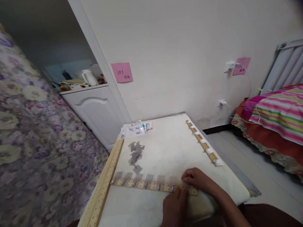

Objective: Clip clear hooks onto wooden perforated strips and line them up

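Note:
A perforated wooden strip (144, 184) lies across the near part of a white work surface (170, 151), with several clear hooks clipped along it. My right hand (197, 179) rests at the strip's right end, fingers curled down onto it. My left hand (175, 206) sits just below, fingers bent against the strip's near edge; what they pinch is hidden. A small pile of grey clear pieces (135, 154) lies above the strip's left part.
A second wooden strip (203, 143) with white hooks lies along the right edge. A long perforated board (104, 186) runs down the left edge. Clear packets (134, 129) sit at the far left corner. Floral fabric (35, 135) is left, a striped bed (276, 113) right.

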### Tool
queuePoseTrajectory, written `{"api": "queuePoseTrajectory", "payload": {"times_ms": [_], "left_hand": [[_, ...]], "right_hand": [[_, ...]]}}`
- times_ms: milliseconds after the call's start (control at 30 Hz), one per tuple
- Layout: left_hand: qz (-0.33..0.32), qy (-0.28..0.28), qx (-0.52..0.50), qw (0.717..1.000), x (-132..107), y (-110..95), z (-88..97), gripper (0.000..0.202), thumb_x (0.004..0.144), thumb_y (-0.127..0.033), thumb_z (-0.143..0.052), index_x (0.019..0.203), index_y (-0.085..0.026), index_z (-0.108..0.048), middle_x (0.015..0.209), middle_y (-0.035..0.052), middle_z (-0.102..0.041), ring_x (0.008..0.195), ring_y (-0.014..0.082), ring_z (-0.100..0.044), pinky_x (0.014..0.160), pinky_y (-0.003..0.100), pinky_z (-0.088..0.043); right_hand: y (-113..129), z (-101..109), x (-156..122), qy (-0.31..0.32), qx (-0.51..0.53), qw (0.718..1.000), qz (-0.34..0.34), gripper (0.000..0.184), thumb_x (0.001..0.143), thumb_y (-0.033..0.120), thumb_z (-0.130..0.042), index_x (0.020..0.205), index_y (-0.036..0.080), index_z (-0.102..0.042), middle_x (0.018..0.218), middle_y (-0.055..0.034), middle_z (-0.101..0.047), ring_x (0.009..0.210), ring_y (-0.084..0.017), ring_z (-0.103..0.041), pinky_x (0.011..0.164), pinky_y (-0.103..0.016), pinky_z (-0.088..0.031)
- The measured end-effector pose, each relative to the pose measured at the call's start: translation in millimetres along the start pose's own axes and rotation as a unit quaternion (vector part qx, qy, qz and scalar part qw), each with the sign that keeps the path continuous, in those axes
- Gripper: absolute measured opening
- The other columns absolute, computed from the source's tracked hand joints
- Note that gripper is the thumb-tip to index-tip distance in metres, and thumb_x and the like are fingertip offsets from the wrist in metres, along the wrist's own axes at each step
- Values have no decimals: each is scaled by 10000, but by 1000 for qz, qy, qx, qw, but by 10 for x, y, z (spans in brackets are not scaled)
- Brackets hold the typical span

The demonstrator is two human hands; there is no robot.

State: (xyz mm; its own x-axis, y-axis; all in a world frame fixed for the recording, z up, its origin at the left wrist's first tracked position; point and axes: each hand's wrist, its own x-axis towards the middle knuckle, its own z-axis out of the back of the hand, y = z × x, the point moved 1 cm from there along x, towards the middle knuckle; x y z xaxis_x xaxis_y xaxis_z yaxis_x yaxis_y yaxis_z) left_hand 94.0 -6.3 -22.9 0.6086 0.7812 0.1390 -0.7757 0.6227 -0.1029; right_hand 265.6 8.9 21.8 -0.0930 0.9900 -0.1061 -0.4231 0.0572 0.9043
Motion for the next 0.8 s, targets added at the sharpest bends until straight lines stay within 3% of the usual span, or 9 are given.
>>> {"api": "queuePoseTrajectory", "payload": {"times_ms": [267, 400, 633, 800], "left_hand": [[14, -5, 33, 999, 4, -14, -36, 144, 822, -217, -524, 878, -306, -623, 733, 9, -674, 639, 186, -633, 512, 263, -300], [-27, -25, 52, 998, -4, -44, 93, 160, 821, -184, -533, 889, -301, -619, 726, 7, -676, 638, 188, -642, 507, 266, -307], [-25, 17, 74, 997, 23, -81, 336, 200, 849, -196, -501, 958, -299, -634, 771, -3, -703, 651, 172, -667, 492, 249, -343], [0, 25, 36, 999, -43, -54, 253, 234, 875, -231, -469, 998, -332, -641, 829, -20, -714, 708, 154, -670, 544, 223, -401]], "right_hand": [[15, 29, -30, 3, 20, 1000, -7, 189, 698, 214, -535, 744, 143, -704, 685, -11, -681, 630, -128, -540, 586, -223, -380], [-50, 22, -12, 20, 55, 998, -12, 198, 682, 189, -529, 761, 143, -704, 644, 7, -662, 586, -112, -517, 560, -215, -360], [-68, 8, -5, 16, 93, 995, -22, 213, 643, 156, -532, 765, 139, -706, 630, 14, -650, 571, -102, -497, 552, -208, -363], [-39, 9, -8, 17, 102, 994, -25, 195, 646, 171, -536, 748, 129, -697, 605, 18, -628, 552, -94, -472, 537, -207, -346]]}}
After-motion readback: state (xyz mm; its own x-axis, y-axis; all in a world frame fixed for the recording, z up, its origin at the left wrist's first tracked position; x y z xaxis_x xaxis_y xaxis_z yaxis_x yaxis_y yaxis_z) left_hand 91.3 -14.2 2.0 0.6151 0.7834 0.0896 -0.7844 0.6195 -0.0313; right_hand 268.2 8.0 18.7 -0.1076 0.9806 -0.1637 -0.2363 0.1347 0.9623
